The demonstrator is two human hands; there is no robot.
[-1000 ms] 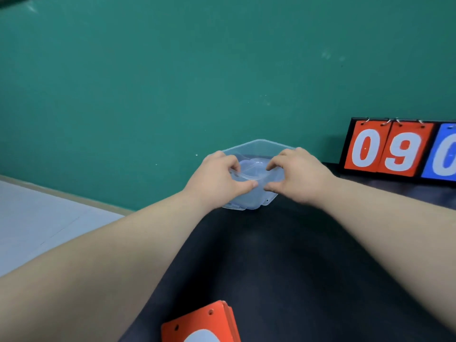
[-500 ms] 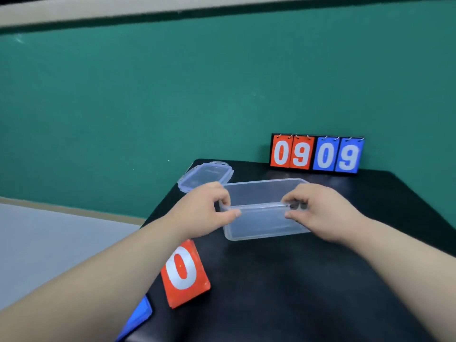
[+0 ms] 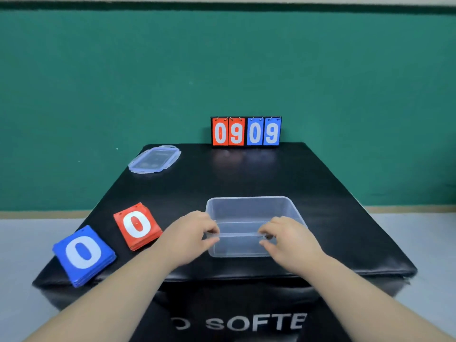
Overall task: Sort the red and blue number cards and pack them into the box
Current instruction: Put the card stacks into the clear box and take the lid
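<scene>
Box [image 3: 247, 209] now sits nearer on black pad [image 3: 246, 174].

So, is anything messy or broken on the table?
Nothing is broken or spilled. The blue card stack and the red card stack lie turned askew, and the blue one sits right at the front left edge of the table. The lid lies off the box, at the far left corner.

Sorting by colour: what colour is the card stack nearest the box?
Red card stack, white 0 on top; head view.
</scene>
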